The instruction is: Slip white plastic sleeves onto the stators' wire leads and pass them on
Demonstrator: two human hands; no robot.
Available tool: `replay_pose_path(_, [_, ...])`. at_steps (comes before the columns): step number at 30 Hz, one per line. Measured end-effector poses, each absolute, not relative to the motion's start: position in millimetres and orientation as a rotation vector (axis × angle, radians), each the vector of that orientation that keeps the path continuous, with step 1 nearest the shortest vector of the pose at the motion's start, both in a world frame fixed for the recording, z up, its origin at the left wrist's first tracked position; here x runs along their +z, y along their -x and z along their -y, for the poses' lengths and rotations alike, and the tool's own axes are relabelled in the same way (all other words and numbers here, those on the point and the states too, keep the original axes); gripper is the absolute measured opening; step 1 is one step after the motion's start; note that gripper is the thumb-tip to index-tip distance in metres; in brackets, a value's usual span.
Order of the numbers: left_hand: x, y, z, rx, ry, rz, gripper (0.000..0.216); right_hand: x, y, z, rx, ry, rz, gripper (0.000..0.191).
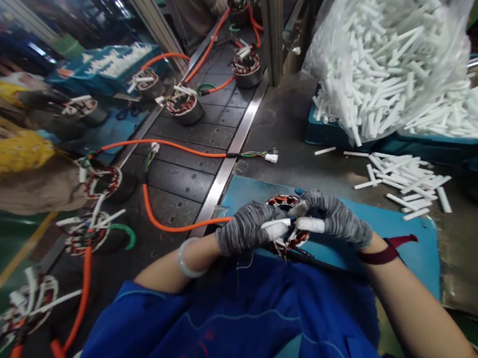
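Observation:
Both hands wear grey knit gloves and meet over a motor stator (pixel 286 240) with copper windings, which rests on a blue mat (pixel 410 235). My left hand (pixel 248 229) is closed around the stator's near side and one end of a white sleeve tube (pixel 298 224). My right hand (pixel 336 217) pinches the tube's other end with fingers curled. An orange cable (pixel 172 226) runs from the stator leftward onto the conveyor.
A conveyor belt (pixel 192 132) on the left carries several stators with orange cables. A clear bag of white tubes (pixel 393 58) stands at the back right, with loose tubes (pixel 404 179) on the bench. Another person's yellow sleeve (pixel 1 158) reaches in at left.

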State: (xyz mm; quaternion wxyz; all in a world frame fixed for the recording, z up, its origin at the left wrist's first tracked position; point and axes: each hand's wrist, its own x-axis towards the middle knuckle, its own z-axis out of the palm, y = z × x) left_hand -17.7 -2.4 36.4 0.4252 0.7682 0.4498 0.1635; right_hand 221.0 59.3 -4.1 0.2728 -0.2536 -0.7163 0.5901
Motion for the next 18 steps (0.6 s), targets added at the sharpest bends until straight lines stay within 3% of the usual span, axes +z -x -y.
replay_pose_path(7, [37.6,20.9,-0.8,0.453,-1.87,-1.043,0.035,1.7,-212.9,-50.8,1.579,0.735,1.911,0.03])
replay_pose_path(12, [36.7,21.5,-1.1,0.398,-1.907,-1.102,0.033,-5.8,-212.5,-42.0,1.278,0.861,2.023,0.027])
replay_pose_path(15, [39.7,19.3,-3.6,0.254,-2.041,-1.13,0.035,-12.7,-223.7,-41.0,1.157,0.782,2.058,0.021])
replay_pose_path(18, [41.5,5.8,-8.8,-0.05,-2.272,-1.246,0.041,-16.6,-238.0,-41.7,1.243,0.839,1.951,0.027])
